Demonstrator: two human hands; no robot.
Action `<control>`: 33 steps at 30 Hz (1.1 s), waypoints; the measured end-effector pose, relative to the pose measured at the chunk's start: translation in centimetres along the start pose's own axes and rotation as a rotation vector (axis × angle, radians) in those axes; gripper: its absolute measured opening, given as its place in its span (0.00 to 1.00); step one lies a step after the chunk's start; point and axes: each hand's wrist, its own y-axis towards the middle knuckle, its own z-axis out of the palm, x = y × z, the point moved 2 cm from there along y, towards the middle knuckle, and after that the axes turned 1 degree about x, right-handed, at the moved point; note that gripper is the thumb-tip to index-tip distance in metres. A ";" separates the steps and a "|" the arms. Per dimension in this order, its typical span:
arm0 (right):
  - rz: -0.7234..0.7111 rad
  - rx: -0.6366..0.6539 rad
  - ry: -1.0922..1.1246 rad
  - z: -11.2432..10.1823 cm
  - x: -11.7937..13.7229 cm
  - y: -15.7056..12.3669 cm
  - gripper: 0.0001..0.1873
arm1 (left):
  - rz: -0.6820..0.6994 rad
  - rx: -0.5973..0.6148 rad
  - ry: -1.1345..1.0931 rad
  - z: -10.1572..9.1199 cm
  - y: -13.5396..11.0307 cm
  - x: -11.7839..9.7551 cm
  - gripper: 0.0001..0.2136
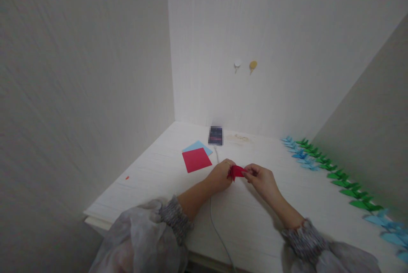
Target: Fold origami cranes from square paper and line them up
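Between my two hands, just above the white table, is a small piece of folded red paper (238, 172). My left hand (222, 175) is closed on its left end, with a ring on one finger. The fingertips of my right hand (259, 176) pinch its right end. One pointed corner of the folded paper hangs downward. Left of my hands lies a flat red square sheet (196, 159), partly covering a light blue sheet (199, 144).
A small blurred device (216, 136) stands by the back wall, its white cable (216, 230) running under my left arm to the front edge. Rows of green folded-paper figures (339, 175) and blue ones (301, 154) line the right side. Two hooks (253, 65) are on the wall.
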 end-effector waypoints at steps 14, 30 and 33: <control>0.129 0.310 0.288 1.3 -0.8 -0.1 0.07 | 0.026 0.072 -0.006 -0.3 -0.2 -0.8 0.12; 0.236 0.516 0.484 0.1 0.2 -0.5 0.12 | -0.023 0.138 -0.034 -1.1 0.1 -1.5 0.07; 0.223 0.506 0.507 -0.3 0.4 -0.5 0.14 | -0.053 0.120 -0.060 -0.9 0.1 -1.1 0.07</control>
